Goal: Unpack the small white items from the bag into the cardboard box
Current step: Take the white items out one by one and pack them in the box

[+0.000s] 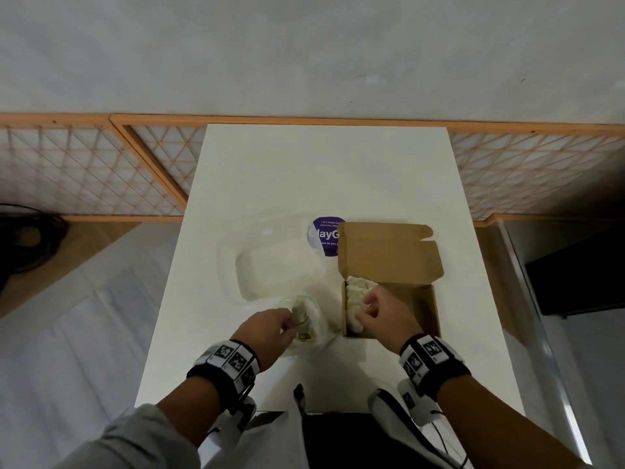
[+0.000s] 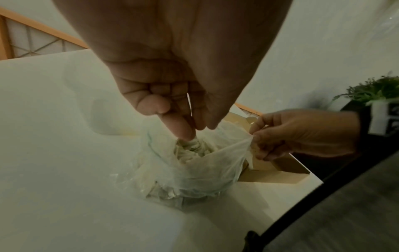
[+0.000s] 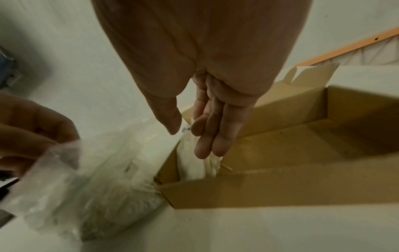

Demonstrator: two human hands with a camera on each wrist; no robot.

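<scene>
A clear plastic bag [image 1: 314,333] [image 2: 194,175] of small white items stands on the white table, just left of the open cardboard box [image 1: 419,306] [image 3: 280,187]. My left hand [image 1: 291,321] [image 2: 194,133] reaches into the bag's mouth, and its thumb and forefinger pinch a crumpled white item [image 2: 192,146]. My right hand [image 1: 367,308] [image 2: 254,138] [image 3: 185,131] hovers over the box's left end and pinches the bag's rim, pulling it toward the box. Several white items [image 1: 356,292] [image 3: 192,167] lie in the box's left end; the rest of its floor is bare.
A clear plastic container [image 1: 270,262] lies behind the bag, with a purple-labelled round tub [image 1: 324,235] beside the box's raised lid [image 1: 389,248]. An orange lattice fence [image 1: 101,170] runs behind the table [image 1: 321,170]. A potted plant [image 2: 377,90] stands off to the right.
</scene>
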